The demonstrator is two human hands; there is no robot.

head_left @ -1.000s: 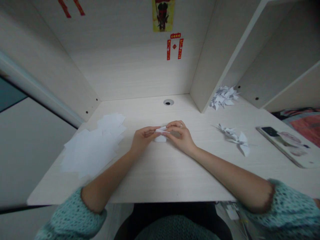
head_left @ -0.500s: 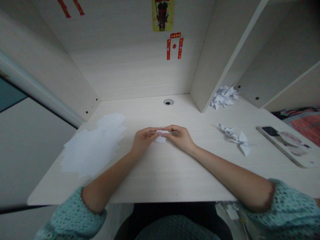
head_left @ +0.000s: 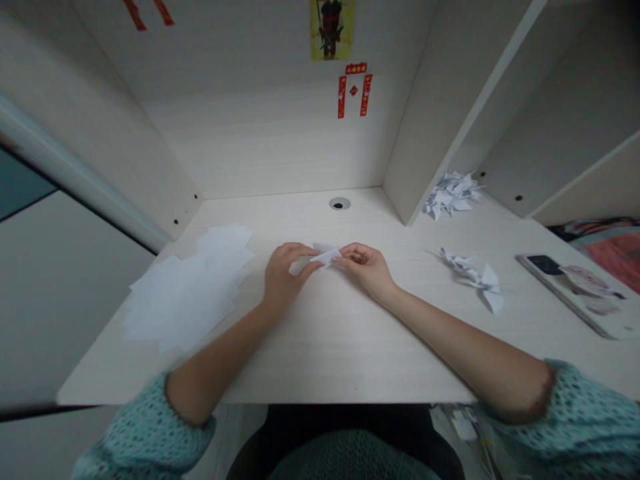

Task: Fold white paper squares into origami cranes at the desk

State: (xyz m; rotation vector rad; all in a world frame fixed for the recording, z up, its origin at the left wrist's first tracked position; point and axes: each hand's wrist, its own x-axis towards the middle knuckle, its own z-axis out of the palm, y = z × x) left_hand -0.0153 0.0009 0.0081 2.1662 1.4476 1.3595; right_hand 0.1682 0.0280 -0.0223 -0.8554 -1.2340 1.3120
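Note:
Between my two hands is a small folded piece of white paper, just above or on the desk. My left hand pinches its left end with thumb and fingers. At the other end, the fingertips and thumb of my right hand close on the paper. A loose spread of white paper sheets lies to the left of my left hand. On the right, several folded paper pieces rest in a short row, beyond my right hand.
A heap of folded white paper sits behind the upright divider. Near the right edge lies a phone. A round cable hole is set in the pale desk near the back panel.
The folded paper has tilted, its right end now higher, and a raised flap shows behind it. My fingertips have drawn apart toward the paper's two ends. The view has shifted slightly.

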